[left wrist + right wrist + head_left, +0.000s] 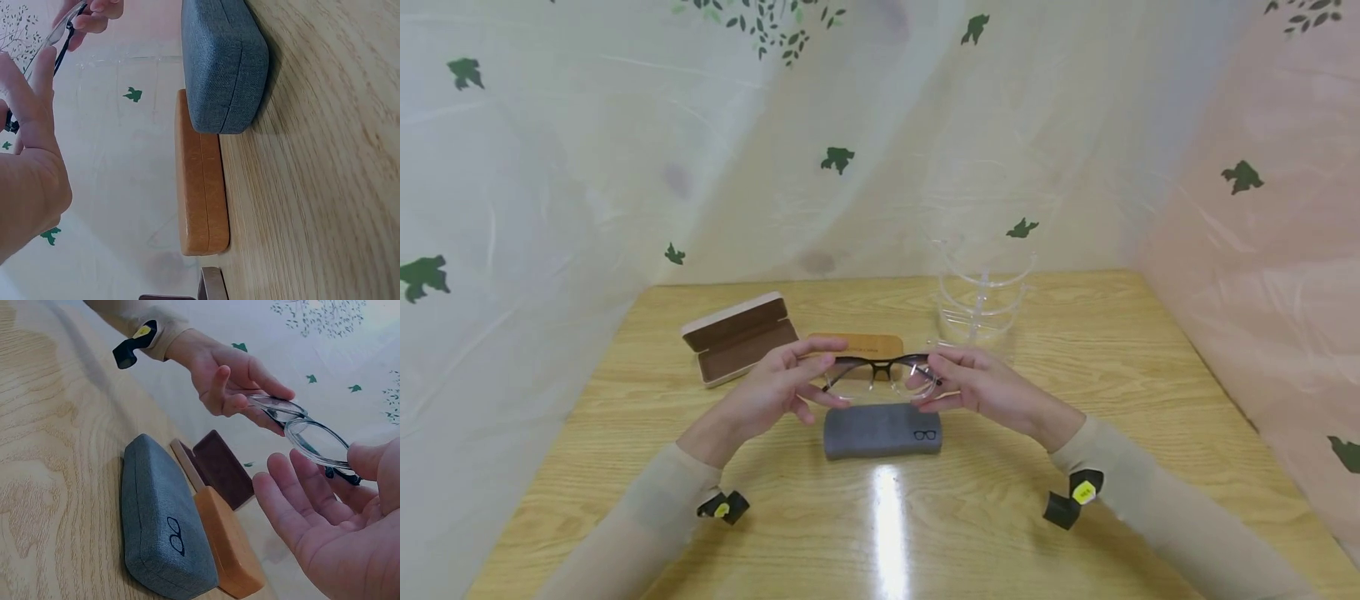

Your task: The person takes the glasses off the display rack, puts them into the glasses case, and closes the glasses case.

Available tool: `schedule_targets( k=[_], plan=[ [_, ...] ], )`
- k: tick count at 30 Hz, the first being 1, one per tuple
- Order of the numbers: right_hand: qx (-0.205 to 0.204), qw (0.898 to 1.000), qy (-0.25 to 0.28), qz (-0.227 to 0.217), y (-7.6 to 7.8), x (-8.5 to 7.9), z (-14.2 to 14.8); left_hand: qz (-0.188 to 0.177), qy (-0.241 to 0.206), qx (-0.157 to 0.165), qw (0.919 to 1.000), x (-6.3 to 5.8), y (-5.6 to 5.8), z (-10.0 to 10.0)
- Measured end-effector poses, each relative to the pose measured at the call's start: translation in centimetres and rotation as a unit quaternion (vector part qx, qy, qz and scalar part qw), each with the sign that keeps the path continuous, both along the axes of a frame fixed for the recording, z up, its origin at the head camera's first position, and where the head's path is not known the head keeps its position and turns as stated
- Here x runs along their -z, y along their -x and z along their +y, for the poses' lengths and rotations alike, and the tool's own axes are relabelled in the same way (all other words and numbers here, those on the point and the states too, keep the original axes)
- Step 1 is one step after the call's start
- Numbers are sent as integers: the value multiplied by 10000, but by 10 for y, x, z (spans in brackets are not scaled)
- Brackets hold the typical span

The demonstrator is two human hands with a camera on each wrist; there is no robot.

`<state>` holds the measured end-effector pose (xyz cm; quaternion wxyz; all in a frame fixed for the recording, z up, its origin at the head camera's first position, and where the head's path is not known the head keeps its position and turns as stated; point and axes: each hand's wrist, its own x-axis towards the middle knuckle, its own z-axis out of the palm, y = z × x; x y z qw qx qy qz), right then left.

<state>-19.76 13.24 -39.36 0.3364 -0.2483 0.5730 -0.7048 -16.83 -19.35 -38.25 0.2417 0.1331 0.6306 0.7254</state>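
Note:
A pair of eyeglasses (881,367) with a dark upper rim and clear lenses is held up between both hands, above the table. My left hand (782,377) pinches its left end between thumb and fingers. At the opposite end, my right hand (981,385) grips the frame the same way, its other fingers spread beneath in the right wrist view. Below the glasses lies a closed grey fabric glasses case (880,432) with a small glasses print. Just behind, a closed orange-brown case (203,181) lies on the table, partly hidden by the glasses in the head view.
An open case (741,337) with a brown lining stands at the back left. At the back right is a clear tiered display stand (977,308). The wooden table (1000,542) is enclosed by pale sheets (887,208) printed with green leaves and birds.

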Motion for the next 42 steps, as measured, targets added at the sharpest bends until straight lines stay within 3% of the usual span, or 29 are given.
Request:
schedule_targets(
  k=[8, 16, 20, 26, 31, 42],
  plan=[
    [-49, 10000, 32, -50, 2, -2, -6, 130, 219, -211, 9995, -2, -3, -6],
    [-22, 9997, 65, -235, 4, -6, -11, 271, 160, -189, 9993, -7, -4, -12],
    [138, 9993, -331, 50, 9, -13, -17, 219, 92, -189, 9995, -9, -3, -20],
    [390, 9939, -904, 501, 18, -28, -34, 223, 187, -555, 9980, -17, -2, -37],
    [664, 9905, -1013, 654, 28, -36, -52, 229, -159, -744, 9968, -20, 4, -49],
    [979, 9919, -792, 154, 59, -31, -108, -38, -757, -1284, 9888, -18, 5, -91]
  ],
)
